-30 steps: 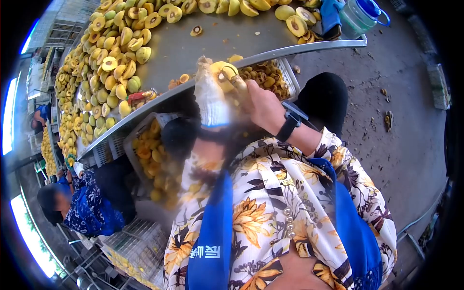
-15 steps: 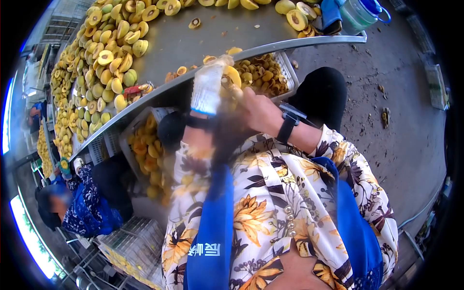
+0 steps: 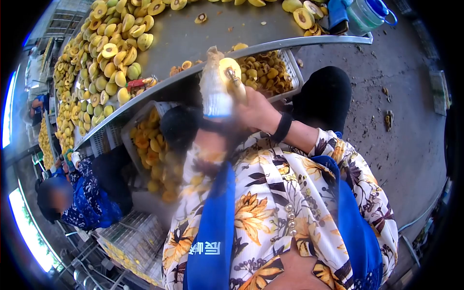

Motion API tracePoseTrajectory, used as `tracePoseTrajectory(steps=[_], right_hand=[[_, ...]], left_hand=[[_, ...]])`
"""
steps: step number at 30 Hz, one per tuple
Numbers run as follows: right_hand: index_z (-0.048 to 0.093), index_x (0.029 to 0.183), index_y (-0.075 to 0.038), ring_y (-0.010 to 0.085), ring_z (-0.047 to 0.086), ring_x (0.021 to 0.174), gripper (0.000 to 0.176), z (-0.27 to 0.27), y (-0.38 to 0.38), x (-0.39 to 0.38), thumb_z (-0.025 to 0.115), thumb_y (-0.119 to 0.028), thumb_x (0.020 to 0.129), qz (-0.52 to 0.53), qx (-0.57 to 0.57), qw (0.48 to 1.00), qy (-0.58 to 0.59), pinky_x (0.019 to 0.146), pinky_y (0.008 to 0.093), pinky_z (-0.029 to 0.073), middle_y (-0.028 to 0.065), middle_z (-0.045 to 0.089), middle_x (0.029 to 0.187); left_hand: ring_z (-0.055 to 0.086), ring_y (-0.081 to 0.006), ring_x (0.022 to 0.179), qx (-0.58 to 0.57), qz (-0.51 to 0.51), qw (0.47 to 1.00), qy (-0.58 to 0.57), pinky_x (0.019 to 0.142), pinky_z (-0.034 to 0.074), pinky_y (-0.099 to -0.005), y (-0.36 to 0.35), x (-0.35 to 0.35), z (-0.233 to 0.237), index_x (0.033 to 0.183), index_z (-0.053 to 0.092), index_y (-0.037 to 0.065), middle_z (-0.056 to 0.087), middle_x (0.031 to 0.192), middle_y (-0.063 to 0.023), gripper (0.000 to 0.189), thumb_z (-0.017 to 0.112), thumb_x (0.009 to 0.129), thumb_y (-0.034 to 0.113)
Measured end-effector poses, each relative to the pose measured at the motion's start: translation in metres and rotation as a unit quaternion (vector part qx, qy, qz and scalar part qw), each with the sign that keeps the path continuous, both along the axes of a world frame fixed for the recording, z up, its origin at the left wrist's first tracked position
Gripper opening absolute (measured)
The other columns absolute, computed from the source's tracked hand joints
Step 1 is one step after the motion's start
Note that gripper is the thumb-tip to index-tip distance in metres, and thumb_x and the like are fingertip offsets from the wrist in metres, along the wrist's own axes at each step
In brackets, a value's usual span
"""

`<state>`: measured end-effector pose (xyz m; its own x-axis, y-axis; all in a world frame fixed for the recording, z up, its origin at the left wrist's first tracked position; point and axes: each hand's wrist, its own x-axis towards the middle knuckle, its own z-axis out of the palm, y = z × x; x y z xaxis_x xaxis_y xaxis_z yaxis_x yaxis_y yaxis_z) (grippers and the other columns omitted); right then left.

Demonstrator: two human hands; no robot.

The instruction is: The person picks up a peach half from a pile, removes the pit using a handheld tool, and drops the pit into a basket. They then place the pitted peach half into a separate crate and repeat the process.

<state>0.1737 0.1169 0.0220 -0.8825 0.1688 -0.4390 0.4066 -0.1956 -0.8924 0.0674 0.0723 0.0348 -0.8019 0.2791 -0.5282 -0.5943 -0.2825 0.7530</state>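
My left hand (image 3: 215, 94), in a white knitted glove, holds up a yellow peach half (image 3: 225, 64) with its cut face showing. In my bare right hand (image 3: 261, 111) is a pitting tool (image 3: 238, 91) with a pale handle, fingers wrapped round it. The metal tip lies at the middle of the peach half's cut face. Both hands are just in front of the metal table edge, close to a white crate (image 3: 294, 72) of brownish-yellow fruit pieces.
Many halved peaches (image 3: 110, 50) are heaped on the metal table (image 3: 179, 36). A red-handled tool (image 3: 135, 83) lies near its edge. A lidded plastic jug (image 3: 362, 19) stands at the table's right end. Below left is a crate of peach halves (image 3: 157, 154). Another person (image 3: 92, 203) sits farther left.
My right wrist has turned, and the watch face is out of sight. The peach half's cut face now shows plainly, with the tool tip at it. The view has shifted slightly.
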Motion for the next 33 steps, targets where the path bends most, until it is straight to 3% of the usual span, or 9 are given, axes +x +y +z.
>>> tracePoseTrajectory(steps=[5, 7, 9, 20, 21, 25, 27, 30, 33], right_hand=[[0.039, 0.106, 0.002, 0.0149, 0.048, 0.037, 0.026, -0.006, -0.004, 0.000, 0.047, -0.006, 0.082, 0.022, -0.010, 0.999, -0.029, 0.032, 0.0300, 0.037, 0.0082, 0.051, 0.056], [0.039, 0.104, 0.002, 0.0148, 0.047, 0.036, 0.025, -0.015, -0.003, 0.003, 0.047, -0.006, 0.082, 0.051, 0.030, 0.998, -0.034, 0.031, 0.0301, 0.037, 0.0069, 0.049, 0.055], [0.040, 0.102, 0.001, 0.0150, 0.047, 0.036, 0.023, -0.027, -0.008, 0.005, 0.047, -0.006, 0.082, 0.055, 0.038, 0.998, -0.011, 0.032, 0.0296, 0.037, 0.0071, 0.050, 0.055], [0.046, 0.103, -0.010, 0.0039, 0.029, 0.036, 0.015, 0.003, 0.032, 0.014, 0.052, -0.010, 0.088, 0.072, -0.488, 0.870, 0.010, 0.030, 0.0203, 0.022, -0.0037, 0.036, 0.057], [0.046, 0.103, -0.011, 0.0039, 0.026, 0.036, 0.013, -0.007, 0.032, 0.016, 0.051, -0.012, 0.091, 0.089, -0.515, 0.851, 0.054, 0.030, 0.0201, 0.021, -0.0041, 0.035, 0.056], [0.046, 0.104, -0.011, 0.0040, 0.027, 0.037, 0.014, -0.011, 0.031, 0.020, 0.051, -0.012, 0.090, 0.109, -0.521, 0.843, 0.075, 0.030, 0.0206, 0.021, -0.0041, 0.035, 0.056], [0.045, 0.103, -0.011, 0.0041, 0.029, 0.037, 0.015, -0.001, 0.026, 0.016, 0.052, -0.012, 0.090, 0.087, -0.466, 0.879, 0.046, 0.030, 0.0207, 0.021, -0.0036, 0.036, 0.057], [0.044, 0.098, -0.010, 0.0047, 0.032, 0.038, 0.014, -0.002, 0.005, 0.013, 0.053, -0.012, 0.088, 0.013, -0.300, 0.951, 0.069, 0.031, 0.0208, 0.023, -0.0021, 0.038, 0.058], [0.042, 0.094, -0.008, 0.0063, 0.036, 0.039, 0.012, 0.019, -0.004, 0.009, 0.049, -0.007, 0.085, 0.017, -0.240, 0.969, 0.054, 0.031, 0.0220, 0.029, 0.0003, 0.042, 0.059]], left_hand=[[0.058, -0.0202, 0.063, -0.076, -0.084, 0.936, 0.334, 0.055, 0.052, -0.0307, -0.011, -0.020, -0.069, 0.093, 0.056, 0.005, 0.058, 0.079, -0.0081, 0.028, 0.056, 0.088, 0.032], [0.059, -0.0229, 0.063, -0.029, -0.167, 0.955, 0.243, 0.055, 0.053, -0.0326, -0.013, -0.020, -0.059, 0.093, 0.056, 0.003, 0.059, 0.078, -0.0112, 0.028, 0.056, 0.088, 0.031], [0.061, -0.0262, 0.063, 0.057, -0.278, 0.957, -0.067, 0.054, 0.053, -0.0351, -0.022, -0.029, -0.027, 0.093, 0.056, 0.002, 0.059, 0.077, -0.0146, 0.031, 0.056, 0.088, 0.032], [0.058, -0.0326, 0.093, 0.171, -0.143, 0.975, -0.021, 0.083, 0.049, -0.0405, -0.033, -0.007, 0.036, 0.112, 0.051, -0.001, 0.057, 0.105, -0.0215, 0.083, 0.033, 0.080, 0.073], [0.057, -0.0287, 0.083, 0.160, -0.179, 0.971, 0.016, 0.060, 0.050, -0.0387, -0.037, -0.008, 0.031, 0.124, 0.038, 0.004, 0.054, 0.115, -0.0196, 0.084, 0.030, 0.079, 0.075], [0.057, -0.0256, 0.089, 0.124, -0.167, 0.971, 0.120, 0.075, 0.049, -0.0350, -0.041, 0.003, 0.025, 0.128, 0.042, 0.002, 0.053, 0.116, -0.0182, 0.082, 0.038, 0.082, 0.070], [0.057, -0.0242, 0.090, -0.101, -0.230, 0.879, 0.406, 0.075, 0.049, -0.0349, -0.047, -0.003, 0.008, 0.125, 0.046, 0.002, 0.055, 0.113, -0.0174, 0.074, 0.047, 0.083, 0.062], [0.058, -0.0135, 0.069, -0.291, -0.057, 0.792, 0.533, 0.061, 0.047, -0.0262, -0.020, 0.011, 0.019, 0.103, 0.061, 0.001, 0.062, 0.078, -0.0089, 0.044, 0.065, 0.082, 0.039], [0.051, -0.0081, 0.057, -0.059, -0.053, 0.974, 0.213, 0.051, 0.040, -0.0213, -0.017, 0.013, 0.034, 0.088, 0.063, 0.000, 0.059, 0.068, -0.0023, 0.031, 0.062, 0.086, 0.031]])
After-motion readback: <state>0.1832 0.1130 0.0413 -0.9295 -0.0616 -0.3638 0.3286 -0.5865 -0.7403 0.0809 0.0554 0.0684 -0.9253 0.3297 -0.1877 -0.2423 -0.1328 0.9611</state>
